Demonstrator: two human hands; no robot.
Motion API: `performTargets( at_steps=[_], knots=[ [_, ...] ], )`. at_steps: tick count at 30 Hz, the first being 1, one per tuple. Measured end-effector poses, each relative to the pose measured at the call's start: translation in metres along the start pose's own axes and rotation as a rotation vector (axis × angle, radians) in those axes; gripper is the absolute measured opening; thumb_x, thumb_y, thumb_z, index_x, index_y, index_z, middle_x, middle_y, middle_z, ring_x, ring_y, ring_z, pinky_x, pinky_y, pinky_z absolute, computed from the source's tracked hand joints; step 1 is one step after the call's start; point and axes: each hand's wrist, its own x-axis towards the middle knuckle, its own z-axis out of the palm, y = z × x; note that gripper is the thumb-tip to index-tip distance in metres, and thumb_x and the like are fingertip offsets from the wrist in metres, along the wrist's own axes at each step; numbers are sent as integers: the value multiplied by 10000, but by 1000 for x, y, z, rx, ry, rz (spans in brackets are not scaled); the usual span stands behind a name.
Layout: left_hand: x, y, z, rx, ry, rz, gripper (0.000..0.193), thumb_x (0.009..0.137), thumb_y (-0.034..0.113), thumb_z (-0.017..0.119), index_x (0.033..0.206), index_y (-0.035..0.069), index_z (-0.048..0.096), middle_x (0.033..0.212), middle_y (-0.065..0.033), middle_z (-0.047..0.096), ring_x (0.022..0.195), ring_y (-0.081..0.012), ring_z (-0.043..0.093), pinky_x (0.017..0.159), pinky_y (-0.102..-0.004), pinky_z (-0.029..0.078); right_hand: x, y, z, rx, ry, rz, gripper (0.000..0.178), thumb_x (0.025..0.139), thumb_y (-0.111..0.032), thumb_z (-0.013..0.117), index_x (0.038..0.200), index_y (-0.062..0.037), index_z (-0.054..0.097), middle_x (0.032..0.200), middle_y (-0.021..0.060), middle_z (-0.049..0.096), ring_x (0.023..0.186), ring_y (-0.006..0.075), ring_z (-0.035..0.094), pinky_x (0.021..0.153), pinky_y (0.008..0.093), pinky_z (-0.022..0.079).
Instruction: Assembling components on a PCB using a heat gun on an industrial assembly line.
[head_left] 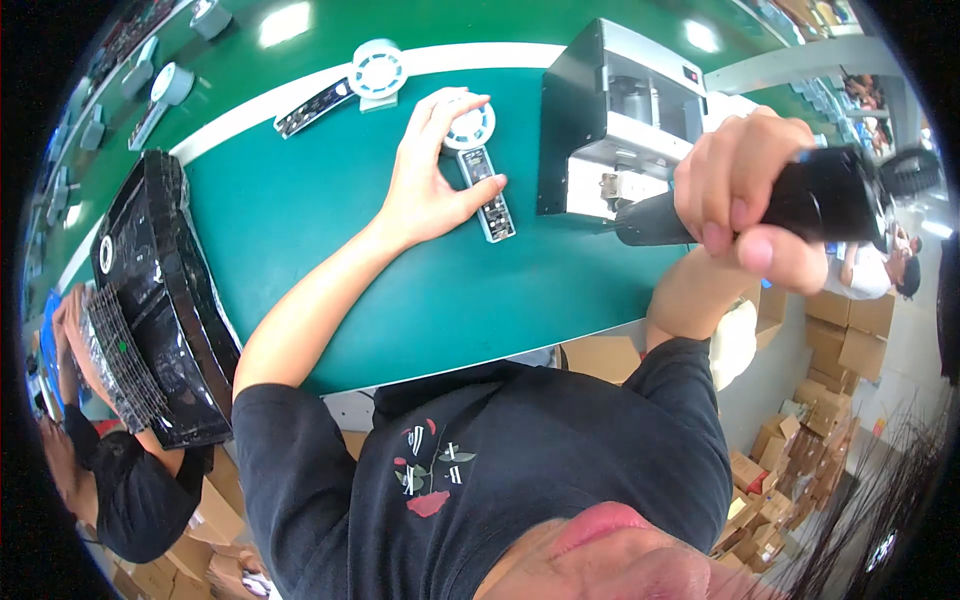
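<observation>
My left hand (425,170) holds a handheld fan (492,210) against the green work surface. Its fingers curl over the round white-and-blue head, and the thumb presses on the handle, where a circuit board lies exposed. Raised at the right, my right hand (745,185) is wrapped round a black electric screwdriver (815,195). The screwdriver's narrower end points left, toward the lit opening of a black-and-silver screw feeder (575,125); I cannot make out its bit. A second fan (378,72) of the same kind, its board also exposed, lies farther back.
A green conveyor belt (470,22) runs behind a white rail, with more fan parts (172,85) on it at the left. A black bin (150,290) stands at the table's left edge, near another person (140,490). Cardboard boxes (830,345) are stacked at the right.
</observation>
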Motion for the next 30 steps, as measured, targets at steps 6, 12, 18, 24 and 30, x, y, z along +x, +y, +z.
performTargets(
  at_steps=[6,12,18,24,30],
  knots=[
    [1,-3,4,-6,34,52,723,625,143,815,1299,132,553,1316,-188,475,1267,-359,461,1063,-441,408,16,12,58,31,137,-158,212,736,-140,677,863,-85,516,751,49,613,546,127,550,542,262,477],
    [-6,-10,2,-24,70,23,704,644,172,815,1301,125,566,1328,-200,492,1269,-362,481,1085,-429,390,20,25,76,39,184,-85,205,789,-166,645,904,-82,498,782,63,585,580,138,510,572,290,446],
    [-7,-11,4,8,71,74,711,651,197,799,1314,135,550,1296,-190,497,1238,-356,491,1069,-433,400,25,29,78,25,151,-78,206,813,-172,622,933,-75,486,811,85,568,612,157,498,595,315,434],
    [-8,-11,7,49,75,90,719,669,191,781,1340,143,525,1263,-184,490,1225,-358,478,1066,-434,395,26,28,77,26,144,-49,204,819,-169,627,931,-73,486,818,82,565,623,156,501,607,315,436],
    [-8,-12,9,40,79,75,684,698,174,732,1344,136,509,1257,-203,467,1242,-380,426,1062,-463,388,21,32,75,20,137,-72,208,816,-172,632,930,-71,491,818,85,570,618,154,503,607,313,443]
  ],
)
